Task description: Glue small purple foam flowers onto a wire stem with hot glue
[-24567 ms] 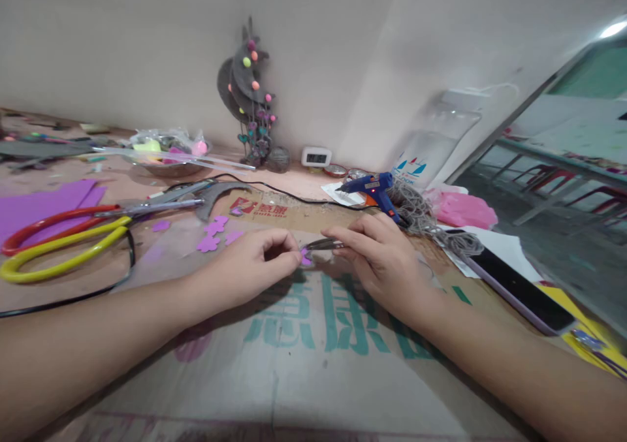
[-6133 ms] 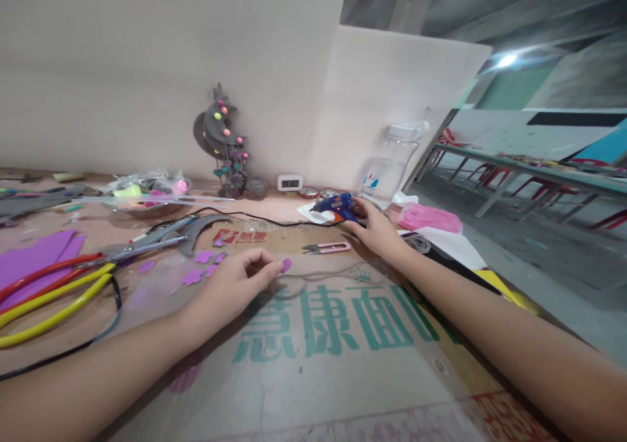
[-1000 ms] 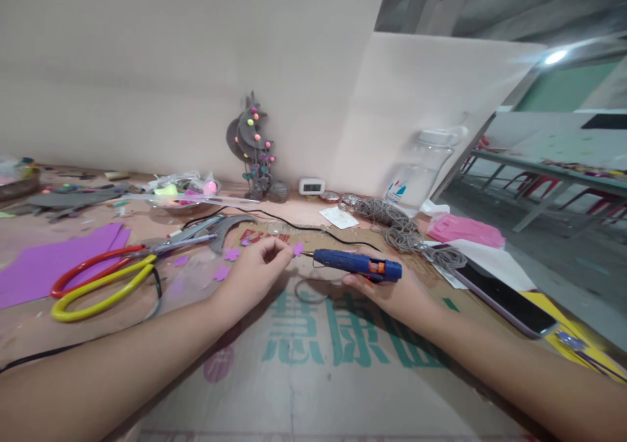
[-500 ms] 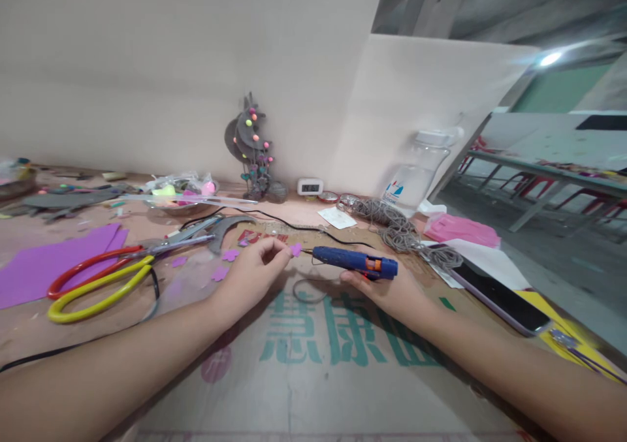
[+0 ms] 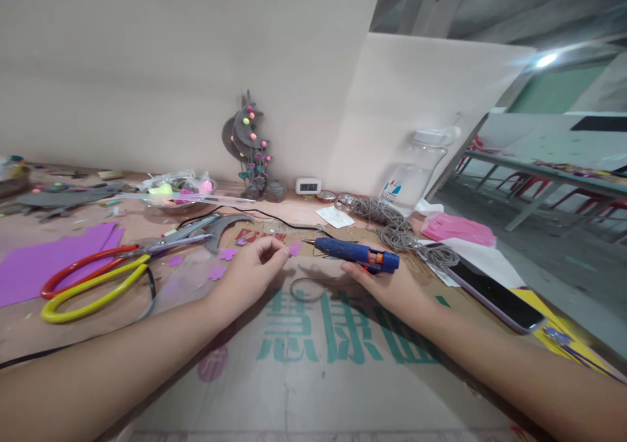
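Note:
My left hand (image 5: 255, 266) pinches a small purple flower cutout (image 5: 294, 249) between thumb and fingertips. Around the handle of a blue hot glue gun (image 5: 355, 252) my right hand (image 5: 385, 284) is closed, its nozzle pointing left, a short gap away from the cutout. More purple flower cutouts (image 5: 217, 272) lie to the left of my left hand. Beneath both hands is a flat cardboard sheet (image 5: 313, 396) with green printed characters. A thin grey cord loop (image 5: 308, 290) rests on it between the hands.
Scissors (image 5: 98, 275) with red and yellow handles lie at left by purple sheets (image 5: 53, 259). Behind stand a grey decorated ornament (image 5: 249, 148), a small digital clock (image 5: 308, 185) and a clear bottle (image 5: 414, 174). Grey yarn (image 5: 385, 220) and a phone (image 5: 494, 293) lie at right.
The glue gun's nozzle has drawn back to the right and tipped up slightly, away from the flower cutout, which it was touching or nearly touching. My left hand keeps its pinch.

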`<state>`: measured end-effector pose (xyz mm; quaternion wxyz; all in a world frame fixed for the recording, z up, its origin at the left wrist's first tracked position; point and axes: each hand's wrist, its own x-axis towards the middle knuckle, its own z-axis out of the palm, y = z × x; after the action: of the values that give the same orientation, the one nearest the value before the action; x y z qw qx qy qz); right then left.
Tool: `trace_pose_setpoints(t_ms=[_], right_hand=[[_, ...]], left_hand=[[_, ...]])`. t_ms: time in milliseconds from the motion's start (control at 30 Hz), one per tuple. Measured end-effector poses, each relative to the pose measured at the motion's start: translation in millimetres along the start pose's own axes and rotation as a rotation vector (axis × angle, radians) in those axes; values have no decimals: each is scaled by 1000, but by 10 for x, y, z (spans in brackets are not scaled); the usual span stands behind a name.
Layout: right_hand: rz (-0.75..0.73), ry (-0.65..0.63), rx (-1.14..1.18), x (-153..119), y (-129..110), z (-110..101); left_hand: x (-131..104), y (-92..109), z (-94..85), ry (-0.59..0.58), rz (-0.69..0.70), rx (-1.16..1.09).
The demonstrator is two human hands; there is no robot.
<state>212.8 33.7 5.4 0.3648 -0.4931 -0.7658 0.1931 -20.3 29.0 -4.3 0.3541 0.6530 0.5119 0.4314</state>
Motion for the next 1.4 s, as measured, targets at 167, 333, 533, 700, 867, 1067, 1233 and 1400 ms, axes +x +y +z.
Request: trace_pose_setpoints(t_ms=[167,333,533,700,867,1067,1233,1400], right_hand=[[-43,-57,32,-4,-47,-21],[-31,-92,33,-2,-75,-4],[-27,-122,7,5,-65,-1],[-20,-126,19,3,-34,6],[3,-89,39,-3,-26,21],[-37,-109,-6,-7,-3,34],[-33,-83,-25,0,-12,26],[-22,-99,-10,10,-58,7]], left_hand=[[13,-26,2,59,-15,-15],[5,-5,7,58,-29,-35],[11,-12,7,49,-35,-30],[3,-9,3,35,-22,-28],[-12,13,0,24,-30,-14],[-1,7,-2,22,-21,-18],[2,15,-3,26,-16,-33],[1,18,3,36,-16,-30]])
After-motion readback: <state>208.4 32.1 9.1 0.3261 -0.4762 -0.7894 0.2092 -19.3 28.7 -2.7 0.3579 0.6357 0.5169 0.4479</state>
